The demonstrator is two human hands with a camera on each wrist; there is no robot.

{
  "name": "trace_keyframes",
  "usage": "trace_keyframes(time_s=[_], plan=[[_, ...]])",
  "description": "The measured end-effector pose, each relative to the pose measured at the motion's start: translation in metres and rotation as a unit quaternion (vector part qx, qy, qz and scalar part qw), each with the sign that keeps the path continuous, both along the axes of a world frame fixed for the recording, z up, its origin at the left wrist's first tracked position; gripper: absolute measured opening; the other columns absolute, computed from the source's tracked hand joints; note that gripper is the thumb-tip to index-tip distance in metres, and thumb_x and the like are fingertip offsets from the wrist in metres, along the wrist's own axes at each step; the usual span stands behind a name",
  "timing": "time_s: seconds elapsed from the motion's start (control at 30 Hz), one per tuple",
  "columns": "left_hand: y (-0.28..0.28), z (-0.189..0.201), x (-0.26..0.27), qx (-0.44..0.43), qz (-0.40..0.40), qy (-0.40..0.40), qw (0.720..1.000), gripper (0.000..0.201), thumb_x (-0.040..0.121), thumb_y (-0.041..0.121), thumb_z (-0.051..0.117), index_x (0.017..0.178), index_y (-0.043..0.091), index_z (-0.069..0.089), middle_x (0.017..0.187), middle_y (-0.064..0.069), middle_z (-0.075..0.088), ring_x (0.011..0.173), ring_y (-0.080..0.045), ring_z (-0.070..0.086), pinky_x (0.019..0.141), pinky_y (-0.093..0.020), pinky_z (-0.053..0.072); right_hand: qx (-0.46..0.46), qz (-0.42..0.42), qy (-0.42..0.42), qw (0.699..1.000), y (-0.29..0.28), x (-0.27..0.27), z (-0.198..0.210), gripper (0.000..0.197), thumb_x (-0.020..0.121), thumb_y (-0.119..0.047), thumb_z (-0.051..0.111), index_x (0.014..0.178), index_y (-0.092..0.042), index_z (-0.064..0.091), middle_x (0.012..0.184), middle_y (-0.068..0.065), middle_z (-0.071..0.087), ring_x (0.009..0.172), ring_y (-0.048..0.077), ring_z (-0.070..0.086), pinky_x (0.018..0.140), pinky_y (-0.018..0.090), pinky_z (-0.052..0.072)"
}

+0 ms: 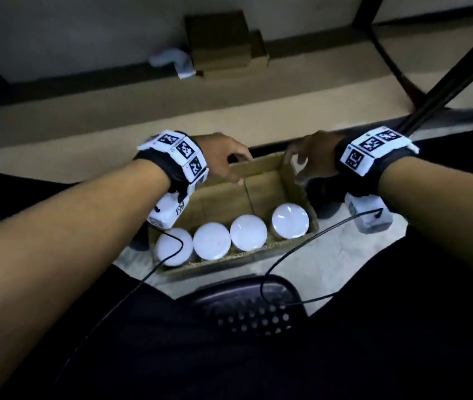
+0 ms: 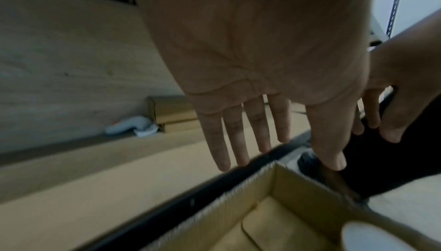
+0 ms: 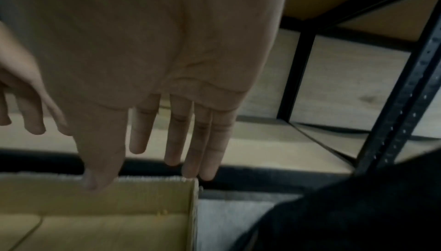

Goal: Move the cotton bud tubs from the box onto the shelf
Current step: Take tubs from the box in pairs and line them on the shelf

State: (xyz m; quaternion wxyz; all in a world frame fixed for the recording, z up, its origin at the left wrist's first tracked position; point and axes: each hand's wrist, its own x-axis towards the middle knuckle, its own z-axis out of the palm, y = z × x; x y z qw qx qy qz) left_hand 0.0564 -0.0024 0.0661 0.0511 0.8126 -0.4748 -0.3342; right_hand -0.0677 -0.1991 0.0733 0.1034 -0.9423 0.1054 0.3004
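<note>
From the head view, both hands hover over the far end of the cardboard box on the floor, and neither one holds anything. The left hand hangs above the far left corner with loose fingers; the right hand does the same over the far right corner. Four white-lidded tubs stand in a row along the near wall of the box, upright and just beside one another, well back from both hands. The far half of the box floor shows bare cardboard. Beyond it runs the low wooden shelf, with a small brown carton and a white bundle at its far edge

Over to the left wrist view: palm wide, fingers straight and spread, nothing in them, with the box corner below and one tub lid at the bottom right. The right hand shows at the right edge, fingers hanging slack

The right wrist view agrees: straight fingers and thumb just above the far box wall, released. Whether the thumb touches the rim, I cannot tell. The black shelf upright stands at the right

My read: this is between trips, hands free, tubs waiting. Next calls for drawing both hands back to the near row, closing round a tub each, lifting straight up clear of the wall, then carrying forward to the shelf
</note>
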Motion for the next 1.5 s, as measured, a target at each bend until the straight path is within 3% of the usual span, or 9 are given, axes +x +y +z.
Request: trace_keyframes(time_s=[0.07, 0.2, 0.37, 0.47, 0.53, 0.67, 1.03, 1.3, 1.5], plan=[[-0.001, -0.031, -0.009, 0.016, -0.015, 0.009, 1.000, 0.067, 0.081, 0.039, 0.077, 0.141, 0.023, 0.051, 0.143, 0.000, 0.052, 0.124, -0.016, 0.051, 0.088, -0.014, 0.032, -0.001, 0.004, 0.031, 1.000, 0.004, -0.004, -0.026, 0.058, 0.075, -0.040, 0.081, 0.128, -0.027, 0.060, 0.120, 0.001, 0.064, 0.114, 0.029, 0.061, 0.098, 0.038, 0.049], [-0.001, -0.085, -0.023, 0.021, -0.019, 0.035, 0.999, 0.082, 0.075, 0.039, 0.083, 0.145, 0.019, 0.046, 0.146, -0.002, 0.050, 0.130, -0.021, 0.049, 0.095, -0.019, 0.034, 0.012, -0.005, 0.051, 0.999, 0.011, -0.012, -0.069, 0.079, 0.075, -0.050, 0.080, 0.142, -0.022, 0.049, 0.142, 0.009, 0.053, 0.126, 0.032, 0.053, 0.099, 0.034, 0.045], [0.000, -0.131, -0.041, 0.055, -0.080, 0.053, 0.994, 0.094, 0.067, 0.032, 0.087, 0.148, 0.027, 0.040, 0.146, -0.007, 0.044, 0.132, -0.027, 0.043, 0.103, -0.032, 0.037, 0.028, -0.022, 0.050, 0.998, 0.020, -0.023, -0.104, 0.073, 0.072, -0.047, 0.081, 0.136, -0.032, 0.049, 0.130, 0.008, 0.051, 0.116, 0.036, 0.057, 0.090, 0.038, 0.051], [0.003, -0.151, -0.048, 0.040, -0.095, 0.080, 0.991, 0.098, 0.064, 0.020, 0.088, 0.149, 0.025, 0.040, 0.150, -0.002, 0.040, 0.136, -0.024, 0.038, 0.108, -0.032, 0.034, 0.019, -0.032, 0.057, 0.998, 0.026, -0.028, -0.120, 0.075, 0.070, -0.046, 0.081, 0.136, -0.038, 0.046, 0.130, 0.007, 0.049, 0.116, 0.037, 0.057, 0.090, 0.045, 0.053], [0.005, -0.158, -0.053, 0.034, -0.093, 0.077, 0.992, 0.102, 0.062, 0.018, 0.088, 0.150, 0.027, 0.037, 0.152, 0.001, 0.038, 0.137, -0.022, 0.037, 0.108, -0.030, 0.032, -0.005, -0.033, 0.060, 0.998, 0.029, -0.033, -0.128, 0.078, 0.069, -0.046, 0.081, 0.137, -0.038, 0.044, 0.131, 0.006, 0.048, 0.117, 0.038, 0.057, 0.086, 0.045, 0.053], [0.008, -0.171, -0.062, 0.049, -0.112, 0.050, 0.991, 0.105, 0.057, 0.027, 0.089, 0.148, 0.035, 0.036, 0.148, 0.007, 0.039, 0.130, -0.025, 0.042, 0.102, -0.043, 0.044, -0.032, -0.036, 0.064, 0.997, 0.033, -0.038, -0.140, 0.076, 0.069, -0.047, 0.077, 0.136, -0.035, 0.042, 0.133, 0.008, 0.044, 0.122, 0.042, 0.051, 0.088, 0.050, 0.049], [0.014, -0.177, -0.067, 0.015, -0.137, 0.004, 0.990, 0.084, 0.062, 0.030, 0.084, 0.137, 0.035, 0.048, 0.134, 0.006, 0.047, 0.115, -0.026, 0.048, 0.094, -0.041, 0.048, -0.047, -0.077, 0.024, 0.996, 0.042, -0.045, -0.155, 0.074, 0.072, -0.036, 0.075, 0.136, -0.029, 0.037, 0.137, 0.013, 0.034, 0.126, 0.043, 0.040, 0.088, 0.053, 0.050], [0.017, -0.180, -0.062, -0.002, -0.120, 0.022, 0.992, 0.080, 0.067, 0.032, 0.081, 0.140, 0.032, 0.048, 0.139, 0.003, 0.047, 0.120, -0.028, 0.047, 0.099, -0.041, 0.044, -0.054, -0.063, 0.010, 0.997, 0.046, -0.041, -0.163, 0.076, 0.072, -0.043, 0.072, 0.136, -0.024, 0.036, 0.135, 0.016, 0.035, 0.118, 0.049, 0.045, 0.089, 0.054, 0.048], [0.018, -0.187, -0.052, -0.028, -0.073, 0.028, 0.997, 0.086, 0.067, 0.033, 0.083, 0.144, 0.027, 0.045, 0.142, -0.003, 0.046, 0.125, -0.029, 0.045, 0.101, -0.040, 0.044, -0.066, -0.066, -0.020, 0.995, 0.052, -0.033, -0.164, 0.084, 0.068, -0.040, 0.077, 0.139, -0.023, 0.037, 0.136, 0.018, 0.035, 0.117, 0.043, 0.045, 0.087, 0.049, 0.045]])
